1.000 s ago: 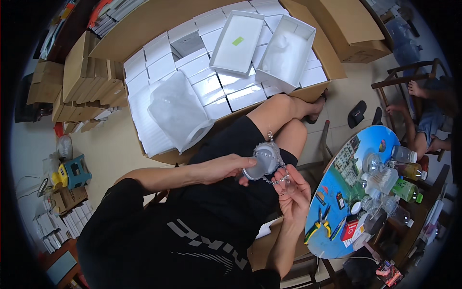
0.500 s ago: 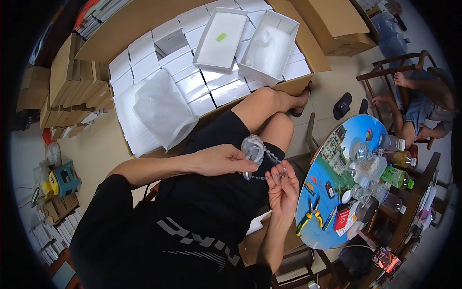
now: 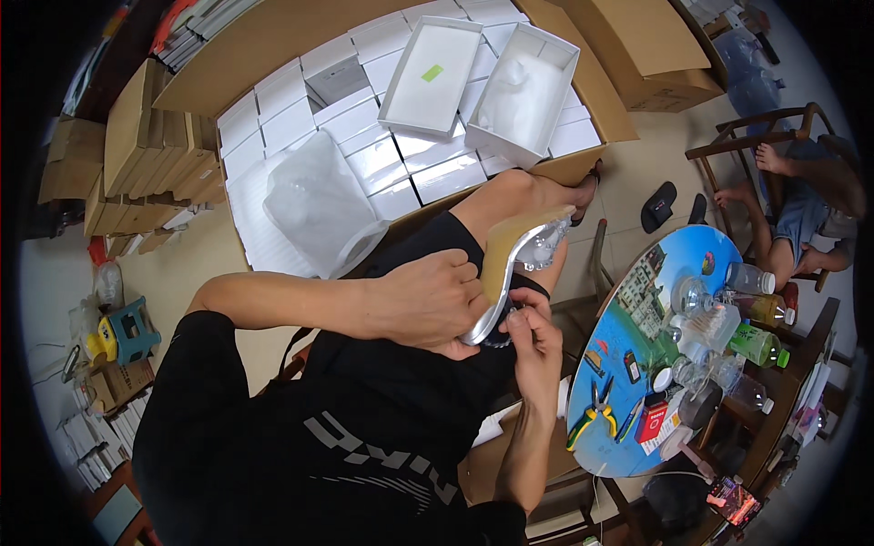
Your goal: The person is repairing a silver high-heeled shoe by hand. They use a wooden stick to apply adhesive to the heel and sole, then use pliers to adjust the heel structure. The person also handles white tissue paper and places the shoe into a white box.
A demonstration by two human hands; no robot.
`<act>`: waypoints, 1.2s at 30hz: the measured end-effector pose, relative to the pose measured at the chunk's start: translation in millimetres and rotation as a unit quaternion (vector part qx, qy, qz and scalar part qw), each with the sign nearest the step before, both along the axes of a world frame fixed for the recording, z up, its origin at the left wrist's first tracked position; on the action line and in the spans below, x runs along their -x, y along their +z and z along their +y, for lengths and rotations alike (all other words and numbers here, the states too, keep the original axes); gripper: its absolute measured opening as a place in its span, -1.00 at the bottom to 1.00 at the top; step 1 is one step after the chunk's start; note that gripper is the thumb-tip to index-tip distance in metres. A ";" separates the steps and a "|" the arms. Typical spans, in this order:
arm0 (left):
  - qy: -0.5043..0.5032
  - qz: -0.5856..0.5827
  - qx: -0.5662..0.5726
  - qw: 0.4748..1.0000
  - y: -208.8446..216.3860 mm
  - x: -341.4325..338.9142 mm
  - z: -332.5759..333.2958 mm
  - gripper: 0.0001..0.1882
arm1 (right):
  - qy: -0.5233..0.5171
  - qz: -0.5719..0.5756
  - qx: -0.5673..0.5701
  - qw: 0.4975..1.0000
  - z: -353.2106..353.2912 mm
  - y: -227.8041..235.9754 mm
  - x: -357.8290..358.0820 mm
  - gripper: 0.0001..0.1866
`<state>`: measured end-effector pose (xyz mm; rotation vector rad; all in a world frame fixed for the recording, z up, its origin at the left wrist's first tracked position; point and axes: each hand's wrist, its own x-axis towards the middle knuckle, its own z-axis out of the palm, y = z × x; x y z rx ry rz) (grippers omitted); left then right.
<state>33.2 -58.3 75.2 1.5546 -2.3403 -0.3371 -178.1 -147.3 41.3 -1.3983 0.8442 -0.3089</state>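
Silver high-heeled shoe (image 3: 510, 264) held over lap, left of round blue table (image 3: 637, 364). Left hand (image 3: 428, 300) wrapped around arch; right hand (image 3: 535, 341) pinching heel end. Probably light, stiff sole, glossy and slippery; clear toe upper likely flexible, scuff-prone. Best gripped at arch.

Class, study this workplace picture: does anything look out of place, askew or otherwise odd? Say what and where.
Two things stand out. An open white box and its lid lie tilted across the neat rows of closed white boxes in the big carton. A crumpled clear plastic bag sprawls over the rows nearer the person. The round table is cluttered.
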 end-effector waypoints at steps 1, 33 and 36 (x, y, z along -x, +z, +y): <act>0.001 0.001 0.000 1.000 -2.8 -1.9 -0.1 -0.46 | -0.001 0.014 -0.015 1.000 -1.1 4.1 0.9 -0.84; 0.102 0.492 -0.584 0.637 28.6 -16.1 -50.0 -0.61 | 0.201 0.095 0.185 0.957 -60.7 42.8 62.0 -0.84; 0.048 0.521 -0.543 0.657 29.8 -13.4 -41.1 -0.62 | 0.061 0.002 -0.095 0.994 -49.3 44.0 60.9 -0.77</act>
